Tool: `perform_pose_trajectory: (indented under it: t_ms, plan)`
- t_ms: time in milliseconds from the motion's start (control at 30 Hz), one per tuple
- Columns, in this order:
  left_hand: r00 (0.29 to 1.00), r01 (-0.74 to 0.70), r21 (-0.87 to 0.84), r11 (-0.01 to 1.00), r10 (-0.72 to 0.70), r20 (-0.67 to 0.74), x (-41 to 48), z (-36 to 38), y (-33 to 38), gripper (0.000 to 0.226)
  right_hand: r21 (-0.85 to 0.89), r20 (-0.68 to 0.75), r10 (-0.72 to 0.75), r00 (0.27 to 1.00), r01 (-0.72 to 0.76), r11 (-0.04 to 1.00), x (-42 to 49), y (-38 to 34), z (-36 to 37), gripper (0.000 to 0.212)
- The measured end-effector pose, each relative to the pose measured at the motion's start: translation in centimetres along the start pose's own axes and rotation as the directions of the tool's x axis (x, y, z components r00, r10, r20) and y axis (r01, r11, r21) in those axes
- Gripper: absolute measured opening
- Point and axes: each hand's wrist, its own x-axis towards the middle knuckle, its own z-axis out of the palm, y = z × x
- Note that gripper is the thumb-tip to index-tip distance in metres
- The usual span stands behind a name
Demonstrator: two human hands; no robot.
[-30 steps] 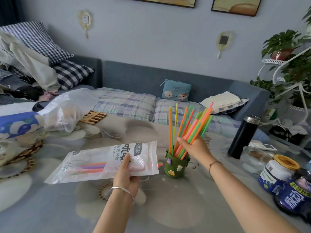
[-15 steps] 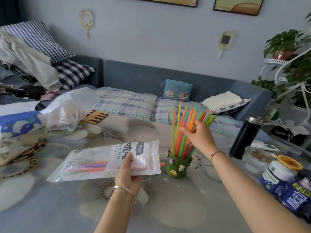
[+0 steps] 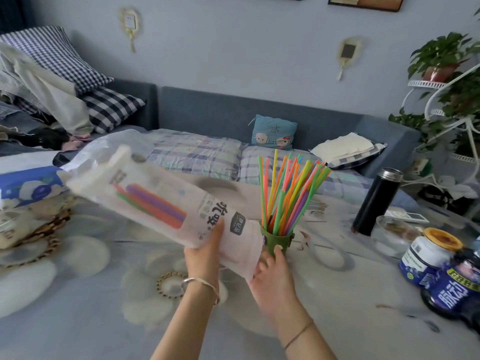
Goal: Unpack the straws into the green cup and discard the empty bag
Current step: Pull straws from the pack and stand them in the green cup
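The green cup (image 3: 275,241) stands mid-table with a fan of coloured straws (image 3: 288,193) upright in it. My left hand (image 3: 205,252) grips the white straw bag (image 3: 161,201), tilted so its far end points up to the left; a few purple, orange and green straws (image 3: 153,205) show inside. The bag's open mouth hangs low beside the cup. My right hand (image 3: 271,278) is at that mouth, fingers spread and touching its edge, just in front of the cup.
A black flask (image 3: 376,201), a glass bowl (image 3: 392,236) and dark jars (image 3: 439,271) crowd the right side. A tissue pack (image 3: 28,187) and a plastic bag (image 3: 109,146) lie far left. Behind the table runs a blue sofa (image 3: 233,115); a plant stand (image 3: 452,100) is at right.
My right hand left the straws in the cup and came down to the bag's mouth. My left hand lifted and tilted the bag, raising its far end.
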Motion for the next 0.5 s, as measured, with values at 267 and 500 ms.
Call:
perform_pose_trajectory:
  t_ms: [267,500]
  plan:
    - [0.990,-0.105,0.094,0.990,0.096,0.099,-0.5,0.6,-0.3,0.019,0.094,-0.098,0.002,0.995,0.007,0.996,0.7,1.0,-0.1,0.025]
    - [0.999,0.011,-0.083,0.996,-0.015,-0.045,1.2,-0.9,-0.1,0.048,-0.423,-0.036,-0.348,0.937,0.301,0.855,0.1,1.1,-0.1,0.026]
